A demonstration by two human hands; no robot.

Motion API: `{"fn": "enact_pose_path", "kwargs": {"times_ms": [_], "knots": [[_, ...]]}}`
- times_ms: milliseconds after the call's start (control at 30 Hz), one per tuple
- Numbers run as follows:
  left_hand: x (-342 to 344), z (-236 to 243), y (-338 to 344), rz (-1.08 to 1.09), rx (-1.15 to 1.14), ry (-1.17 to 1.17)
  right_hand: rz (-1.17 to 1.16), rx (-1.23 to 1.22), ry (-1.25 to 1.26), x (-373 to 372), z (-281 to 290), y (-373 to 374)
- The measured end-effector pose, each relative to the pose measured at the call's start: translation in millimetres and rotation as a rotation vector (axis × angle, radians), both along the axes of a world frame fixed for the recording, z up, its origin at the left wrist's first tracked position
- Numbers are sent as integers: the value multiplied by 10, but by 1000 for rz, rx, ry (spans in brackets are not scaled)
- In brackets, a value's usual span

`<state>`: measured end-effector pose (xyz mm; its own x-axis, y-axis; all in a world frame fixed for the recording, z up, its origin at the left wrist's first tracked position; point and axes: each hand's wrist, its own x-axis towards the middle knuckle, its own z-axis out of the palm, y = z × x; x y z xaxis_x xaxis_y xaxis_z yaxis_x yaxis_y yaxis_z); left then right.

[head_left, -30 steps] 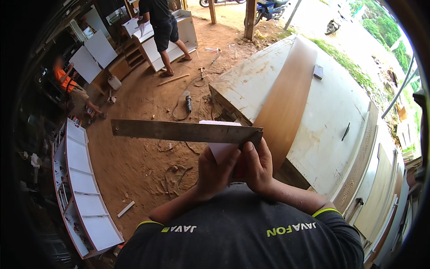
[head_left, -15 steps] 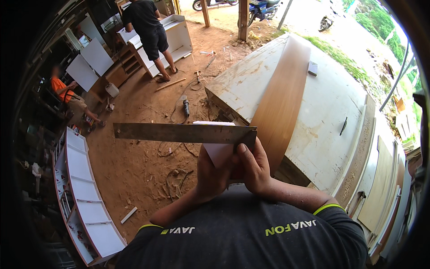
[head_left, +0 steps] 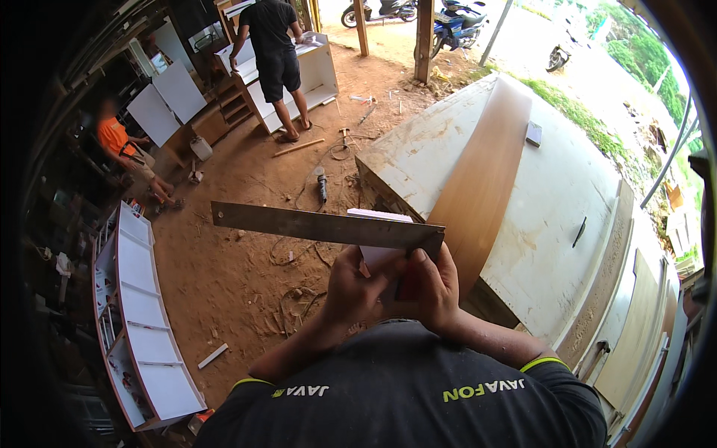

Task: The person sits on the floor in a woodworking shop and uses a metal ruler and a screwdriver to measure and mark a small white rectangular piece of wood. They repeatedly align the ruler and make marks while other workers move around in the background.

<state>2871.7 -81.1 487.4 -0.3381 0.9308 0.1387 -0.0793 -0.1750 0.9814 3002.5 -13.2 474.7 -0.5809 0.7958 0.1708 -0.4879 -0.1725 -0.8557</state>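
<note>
Open-air carpentry yard with a packed dirt floor [head_left: 224, 276], offcuts and a power tool [head_left: 322, 185] with its cord lying around, plus a white shelf unit [head_left: 138, 313] on its side over to the left. Both hands are up close to the chest: the left hand [head_left: 355, 287] and right hand [head_left: 429, 287] are each closed in a grip around a small white panel piece [head_left: 379, 235] and the stock end of a metal try square [head_left: 321, 226], whose long blade sticks way out to the left with nothing under it. All of this is held in the air, beside the big white desk [head_left: 553, 187] with a brown laminate board [head_left: 485, 172] lying across it, not resting on it. That's what I'd worry about: with no support, the white piece could easily shift against the square and any check comes out crooked. The long blade is also a lever, so a small wrist twist could swing it or pull it loose, and the blade edge sits right by the fingers. Someone in black [head_left: 275, 52] works at a cabinet well away, so no clash there.
</note>
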Motion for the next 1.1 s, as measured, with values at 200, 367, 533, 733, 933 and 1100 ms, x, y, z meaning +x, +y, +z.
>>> {"fn": "enact_pose_path", "kwargs": {"times_ms": [200,367,533,733,933,1100], "knots": [[265,-11,115,185,206,-224,-29,-17,16,-44,20,-3],[177,-42,170,219,128,58,6,-119,-27,-24,41,45],[129,-12,208,146,166,-119,-41,-137,45,-79,14,1],[180,39,298,241,188,-167,-104,-71,-34,-95,60,-4],[212,61,315,272,168,-100,-111,-55,-29,-72,104,23],[214,71,304,282,103,18,-107,-79,-34,-45,101,28]]}}
